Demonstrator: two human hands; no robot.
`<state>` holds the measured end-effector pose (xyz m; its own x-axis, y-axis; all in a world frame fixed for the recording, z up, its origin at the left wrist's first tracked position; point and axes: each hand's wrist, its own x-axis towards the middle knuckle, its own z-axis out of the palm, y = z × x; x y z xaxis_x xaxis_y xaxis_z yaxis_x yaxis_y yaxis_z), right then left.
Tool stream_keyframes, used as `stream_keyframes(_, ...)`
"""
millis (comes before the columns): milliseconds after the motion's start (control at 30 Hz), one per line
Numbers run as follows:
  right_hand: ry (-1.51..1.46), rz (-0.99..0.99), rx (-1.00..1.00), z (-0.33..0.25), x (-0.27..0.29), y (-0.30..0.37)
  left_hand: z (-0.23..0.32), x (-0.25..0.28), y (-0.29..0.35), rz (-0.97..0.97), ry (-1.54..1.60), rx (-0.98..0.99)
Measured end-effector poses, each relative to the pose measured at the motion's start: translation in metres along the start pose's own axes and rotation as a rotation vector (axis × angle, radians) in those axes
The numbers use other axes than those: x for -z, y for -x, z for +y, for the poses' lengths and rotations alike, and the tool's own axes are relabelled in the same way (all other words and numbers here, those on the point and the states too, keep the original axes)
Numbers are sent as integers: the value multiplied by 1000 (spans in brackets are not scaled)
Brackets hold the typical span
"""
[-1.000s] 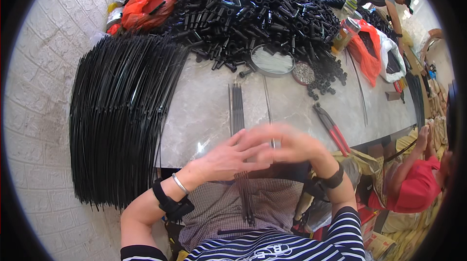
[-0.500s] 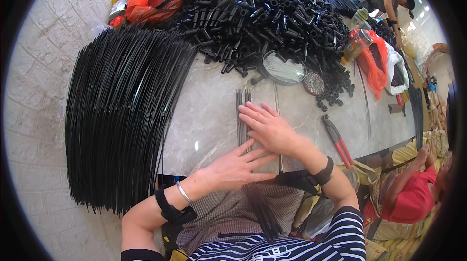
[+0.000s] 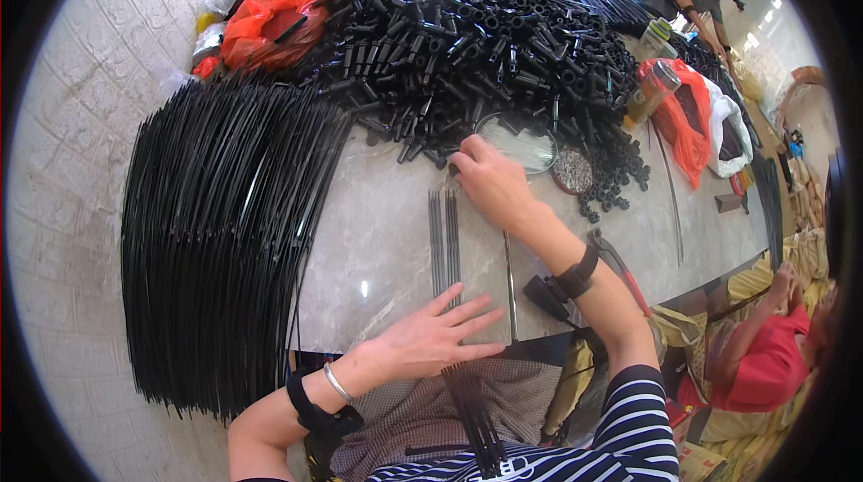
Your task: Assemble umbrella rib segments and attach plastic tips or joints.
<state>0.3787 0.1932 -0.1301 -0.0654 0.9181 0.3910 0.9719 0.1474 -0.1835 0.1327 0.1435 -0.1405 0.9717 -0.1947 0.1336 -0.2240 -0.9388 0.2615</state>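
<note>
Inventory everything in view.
Marbled tabletop: one, grey, centre
Long thin rods, stacked: many, black, left
Thin rods, small bundle: several, black, front
Tubular parts, heaped: many, black, back
Small round parts: many, black, heap's right
Round dish, thin strips: one, whitish, heap's front
Small round dish, bits: one, silvery, beside it
Long pliers: one, red handles, right
Plastic bags: two, red-orange, left, right
Plastic bag: one, white, right
Cylindrical jar: one, amber, right
Other people: three, grey, red shirts, back/right
Left hand: one, bare, over bundle
Right hand: one, bare, at heap

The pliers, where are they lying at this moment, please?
In the head view, the pliers lie on the table right of centre, just below the small black parts; the right forearm partly hides them.
</note>
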Motion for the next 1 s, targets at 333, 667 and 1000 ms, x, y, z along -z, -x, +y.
stream_keyframes(333, -159, 198, -142, 20, 22, -68, 0, 5, -3, -8, 40, -14)
stream_keyframes(667, -114, -74, -159, 70, 52, -1, 1, 4, 0, -56, 66, 25)
stream_keyframes(1000, -133, -60, -285, 70, 45, 9, -2, 3, -2, -66, 74, -7)
